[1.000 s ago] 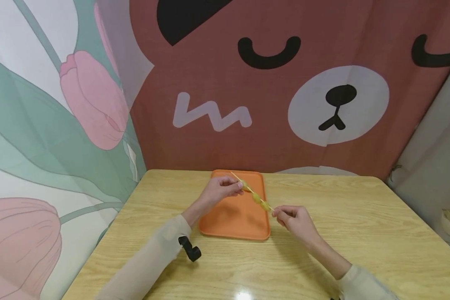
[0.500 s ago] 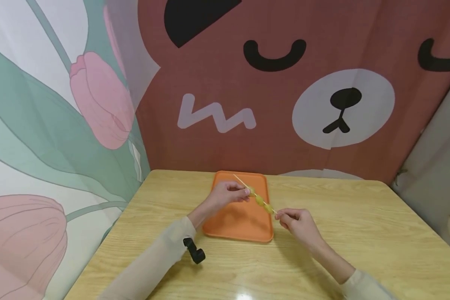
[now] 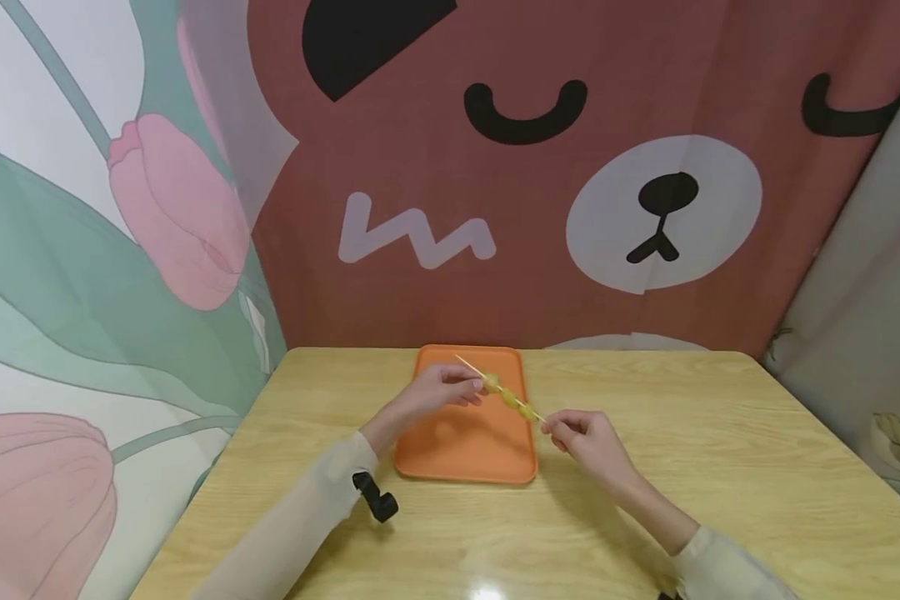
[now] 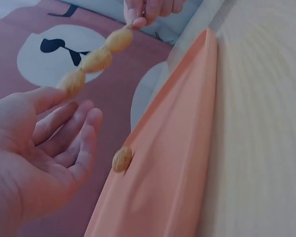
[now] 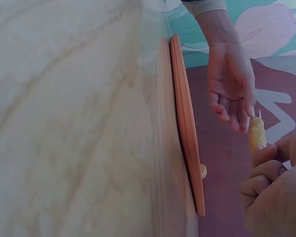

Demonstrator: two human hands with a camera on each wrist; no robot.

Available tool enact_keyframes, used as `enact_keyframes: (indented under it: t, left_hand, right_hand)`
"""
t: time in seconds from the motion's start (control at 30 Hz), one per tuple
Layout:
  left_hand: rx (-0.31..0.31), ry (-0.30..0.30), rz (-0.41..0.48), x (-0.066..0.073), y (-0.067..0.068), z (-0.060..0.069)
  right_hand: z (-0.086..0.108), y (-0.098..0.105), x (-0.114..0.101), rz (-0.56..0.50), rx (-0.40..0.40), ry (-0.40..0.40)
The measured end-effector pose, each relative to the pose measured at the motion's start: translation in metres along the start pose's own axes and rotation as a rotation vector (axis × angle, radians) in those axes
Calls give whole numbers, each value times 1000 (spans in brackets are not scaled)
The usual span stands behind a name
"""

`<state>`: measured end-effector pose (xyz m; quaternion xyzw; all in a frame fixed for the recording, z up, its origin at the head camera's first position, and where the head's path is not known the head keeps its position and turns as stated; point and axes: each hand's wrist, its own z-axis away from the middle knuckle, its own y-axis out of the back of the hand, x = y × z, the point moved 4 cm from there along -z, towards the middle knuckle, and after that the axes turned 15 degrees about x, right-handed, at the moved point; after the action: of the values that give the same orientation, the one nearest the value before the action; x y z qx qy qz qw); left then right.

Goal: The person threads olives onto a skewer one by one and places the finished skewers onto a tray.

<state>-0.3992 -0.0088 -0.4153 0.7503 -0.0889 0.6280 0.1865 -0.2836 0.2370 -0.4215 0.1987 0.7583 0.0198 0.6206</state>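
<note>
Left hand (image 3: 437,392) eases off slightly, baring the top lump (image 3: 491,382), its grip slack, while right hand (image 3: 588,442) pinches the lower end of the skewer (image 3: 509,398), likely steadying it slantwise above the right edge of the tray (image 3: 450,463).

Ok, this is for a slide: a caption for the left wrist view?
Right hand holds three skewered pieces, left hand by the lowest one; a loose piece rests on the tray.

A thin pale skewer (image 3: 502,389), threaded with three yellowish oval pieces (image 3: 510,398), slants above an orange tray (image 3: 461,454).
</note>
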Motion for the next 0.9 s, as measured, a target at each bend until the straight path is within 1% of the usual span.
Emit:
enact_keyframes:
  t: [0.1, 0.17, 0.3, 0.37, 0.43, 0.5, 0.53, 0.63, 0.73, 0.83, 0.9]
  left_hand:
    - [-22, 24, -19, -6, 4, -8]
    - [-22, 30, -30, -9, 8, -16]
    - [27, 8, -50, -15, 16, -32]
    - [55, 12, -72, -17, 19, -38]
    - [68, 22, -106, -19, 19, -43]
    - [72, 6, -172, -20, 17, -46]
    - [77, -17, -219, -19, 15, -48]
    - [96, -116, -389, -16, 6, -53]
    - [98, -194, -559, -11, -4, -59]
    - [46, -239, -704, -8, -14, -66]
    - [4, -257, -795, -6, -19, -69]
  right_hand:
    - [-1, 6, 0, 6, 13, 16]
    - [-3, 11, -1, 7, 28, 27]
    - [-5, 22, -7, 4, 41, 51]
    - [-6, 27, -9, 7, 44, 56]
    - [-6, 32, -11, 17, 54, 55]
    - [-6, 36, -11, 30, 66, 52]
    - [-6, 38, -10, 36, 70, 53]
    - [-8, 45, -6, 52, 82, 54]
    - [-12, 54, 0, 45, 90, 44]
    - [-17, 63, 5, 25, 108, 14]
    - [-20, 68, 8, 19, 116, 1]
